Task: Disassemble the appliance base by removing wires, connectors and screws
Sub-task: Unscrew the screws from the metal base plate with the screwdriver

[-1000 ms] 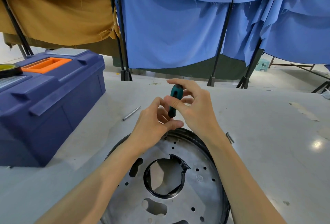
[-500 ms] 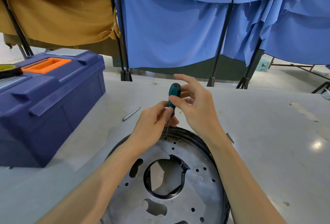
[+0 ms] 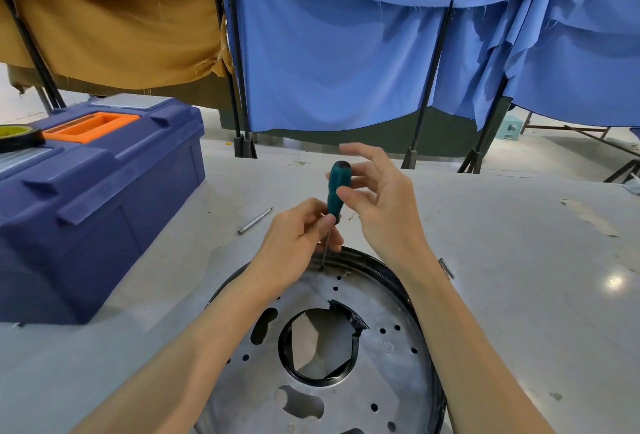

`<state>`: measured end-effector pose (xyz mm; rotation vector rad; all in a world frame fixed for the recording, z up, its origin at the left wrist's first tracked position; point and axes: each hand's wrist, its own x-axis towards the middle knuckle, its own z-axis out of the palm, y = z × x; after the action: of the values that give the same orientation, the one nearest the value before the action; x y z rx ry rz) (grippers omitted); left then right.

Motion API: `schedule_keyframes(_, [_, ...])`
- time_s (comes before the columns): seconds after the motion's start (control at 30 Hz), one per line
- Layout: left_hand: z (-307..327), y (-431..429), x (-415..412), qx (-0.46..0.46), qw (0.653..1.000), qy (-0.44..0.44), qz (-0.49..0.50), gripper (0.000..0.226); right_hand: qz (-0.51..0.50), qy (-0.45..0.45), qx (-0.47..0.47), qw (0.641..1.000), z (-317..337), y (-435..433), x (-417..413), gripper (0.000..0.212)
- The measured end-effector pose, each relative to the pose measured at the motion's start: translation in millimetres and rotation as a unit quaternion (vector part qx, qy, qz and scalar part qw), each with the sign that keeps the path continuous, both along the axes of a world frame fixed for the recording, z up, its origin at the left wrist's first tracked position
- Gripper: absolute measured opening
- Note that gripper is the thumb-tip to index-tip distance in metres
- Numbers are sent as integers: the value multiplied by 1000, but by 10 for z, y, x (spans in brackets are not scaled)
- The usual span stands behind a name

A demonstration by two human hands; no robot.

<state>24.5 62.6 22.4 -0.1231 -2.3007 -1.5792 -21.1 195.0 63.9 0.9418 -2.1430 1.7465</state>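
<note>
The round metal appliance base [image 3: 377, 381], dark-rimmed with a big central hole, lies on the table in front of me. A teal-handled screwdriver [image 3: 337, 188] stands upright with its tip on the base's far edge. My left hand [image 3: 294, 246] pinches the lower end of the handle and the shaft. My right hand [image 3: 381, 205] is beside the handle with its fingers spread, thumb and a fingertip touching the handle lightly.
A dark blue toolbox [image 3: 93, 191] with an orange handle stands at the left, with a roll of tape [image 3: 19, 136] on its lid. A loose metal bit [image 3: 255, 220] lies on the table behind the base. A small metal piece [image 3: 446, 268] lies right of the rim.
My right hand has loosened from a full grip on the handle to spread fingers that barely touch it. The left hand slid down the shaft, which now shows.
</note>
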Motion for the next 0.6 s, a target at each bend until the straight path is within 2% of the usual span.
schedule_keyframes(0.07, [-7,3,-10,0,1000,6,16,3,17,6,4,1000,-6,-6,18,37])
schedule_keyframes(0.17, [-6,2,-9,-26,999,13,28,22,3,32,22,999,-19,-17,31,36])
schedule_keyframes(0.23, [-2,-2,1,-38,999,23,8,14,-8,24,10,1000,-14,-11,12,40])
schedule_keyframes(0.3, [-8,-17,-2,-40,999,27,2,17,-7,6,1,1000,-7,8,-13,47])
schedule_keyframes(0.47, [-19,5,-7,-22,999,30,25,8,16,14,12,1000,-19,-13,22,33])
schedule_keyframes(0.53, [-16,11,-7,-46,998,37,29,15,0,24,21,1000,-21,-17,30,33])
schedule_keyframes(0.6, [-4,12,3,-61,998,30,7,11,-5,12,12,1000,-12,-7,19,39])
